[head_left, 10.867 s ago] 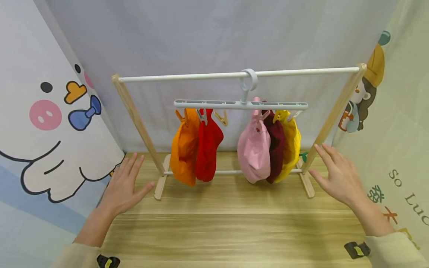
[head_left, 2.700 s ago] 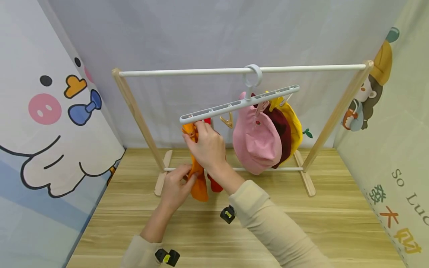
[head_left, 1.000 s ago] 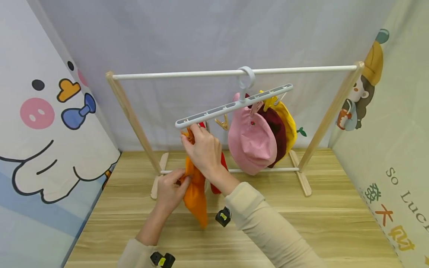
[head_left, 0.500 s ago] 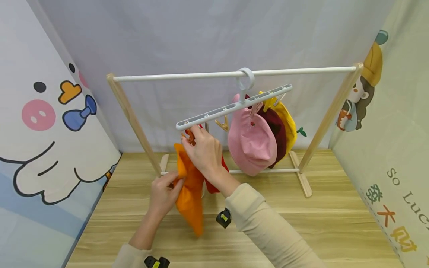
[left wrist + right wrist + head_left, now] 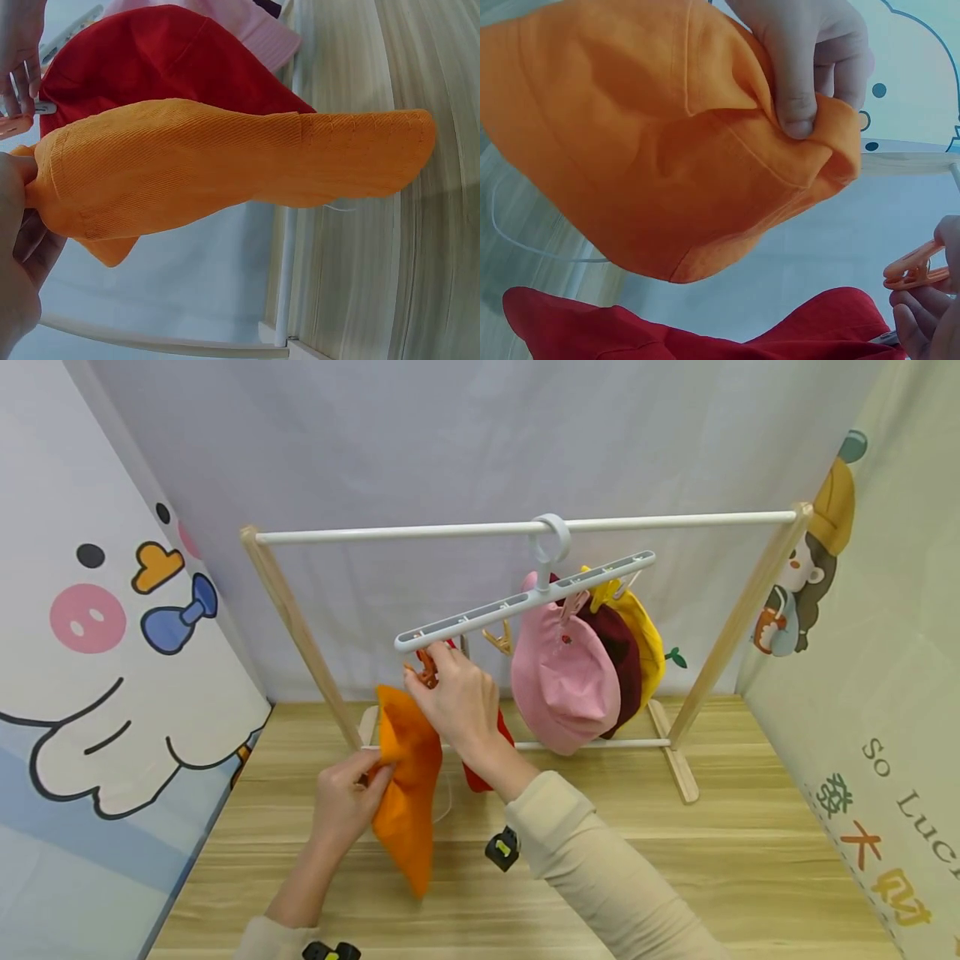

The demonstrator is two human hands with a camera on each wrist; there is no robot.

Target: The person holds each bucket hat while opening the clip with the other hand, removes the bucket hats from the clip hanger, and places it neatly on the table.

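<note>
My left hand pinches an orange bucket hat by its edge, holding it in front of the rack's left side, below the hanger. A thin white cord loops from the hat. With my right hand I squeeze an orange clothespin under the left end of the grey hanger; in the right wrist view its jaws are spread, with no cloth between them. The orange hat is apart from the clothespin. A red hat hangs just behind, mostly hidden by my right hand in the head view.
A pink hat, a dark red hat and a yellow hat hang at the hanger's right. A tan clothespin hangs near the middle. The rack's white rod sits on wooden posts above the wooden table.
The orange hat has come off its clothespin and moved down and left with my left hand. My right hand stays at the clothespin. Earlier the hanger was level; now its left end tilts down.
</note>
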